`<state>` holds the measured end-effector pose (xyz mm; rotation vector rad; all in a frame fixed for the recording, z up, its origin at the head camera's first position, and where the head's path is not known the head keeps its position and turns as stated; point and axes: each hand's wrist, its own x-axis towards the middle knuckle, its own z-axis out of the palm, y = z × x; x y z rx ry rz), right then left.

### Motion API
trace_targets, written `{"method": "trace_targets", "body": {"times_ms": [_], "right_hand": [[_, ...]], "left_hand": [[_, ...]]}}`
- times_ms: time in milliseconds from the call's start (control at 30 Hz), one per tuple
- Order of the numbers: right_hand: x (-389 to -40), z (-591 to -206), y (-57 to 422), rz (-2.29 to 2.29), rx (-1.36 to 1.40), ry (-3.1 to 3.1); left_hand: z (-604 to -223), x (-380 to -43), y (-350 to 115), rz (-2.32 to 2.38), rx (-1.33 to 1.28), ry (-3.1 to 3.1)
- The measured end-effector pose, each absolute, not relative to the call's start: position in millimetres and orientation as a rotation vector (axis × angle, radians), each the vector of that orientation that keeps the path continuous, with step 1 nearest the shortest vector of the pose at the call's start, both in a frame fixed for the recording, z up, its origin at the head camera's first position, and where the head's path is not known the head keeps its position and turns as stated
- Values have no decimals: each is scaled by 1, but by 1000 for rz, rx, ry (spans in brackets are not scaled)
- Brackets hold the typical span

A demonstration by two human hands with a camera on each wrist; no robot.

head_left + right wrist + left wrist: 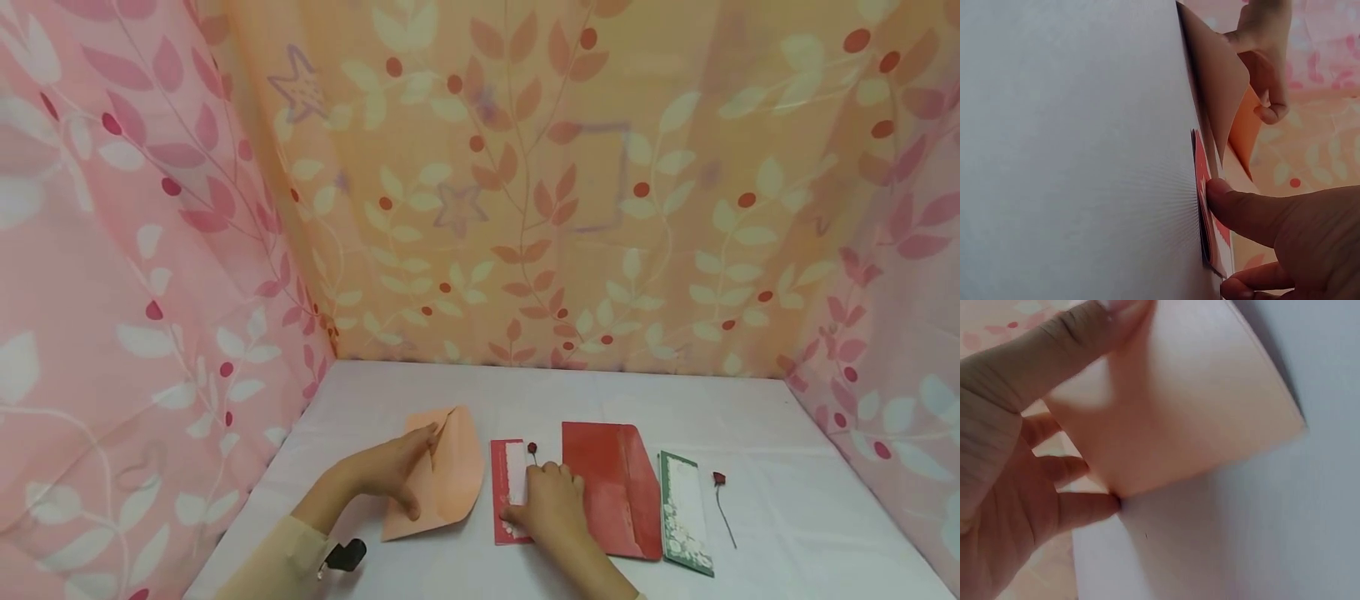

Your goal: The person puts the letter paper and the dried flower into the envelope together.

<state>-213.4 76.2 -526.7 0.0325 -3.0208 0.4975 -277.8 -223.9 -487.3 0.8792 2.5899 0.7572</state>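
Note:
My left hand (390,467) grips the peach envelope (459,475), whose pointed flap lies to the right. The left wrist view has the thumb on the envelope's (1191,412) face and the other fingers behind its edge. To the right, my right hand (557,510) holds a red card (501,487) with a white floral panel by its sides. The thumb presses the red card (1202,159) in the right wrist view, with fingertips at the opposite edge. A small red rose (532,447) sits just beyond this hand, its stem partly hidden.
Right of the right hand lies a red envelope (600,475), beside a green card (684,517) with white flowers. Farther right is another red rose (719,479) with a thin stem. The white tabletop (555,387) is bounded by patterned curtains (517,183).

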Motion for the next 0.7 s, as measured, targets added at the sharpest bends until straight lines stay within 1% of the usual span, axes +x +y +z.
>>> {"method": "trace_targets", "body": {"times_ms": [133, 400, 700], "right_hand": [[-213, -526, 75, 498, 20, -3031], [-214, -522, 77, 528, 19, -3017], [-216, -523, 80, 677, 32, -3025]], "left_hand": [[-488, -274, -223, 789, 901, 2590], [-493, -270, -225, 789, 846, 2633], [-490, -263, -220, 792, 787, 2632]]}}
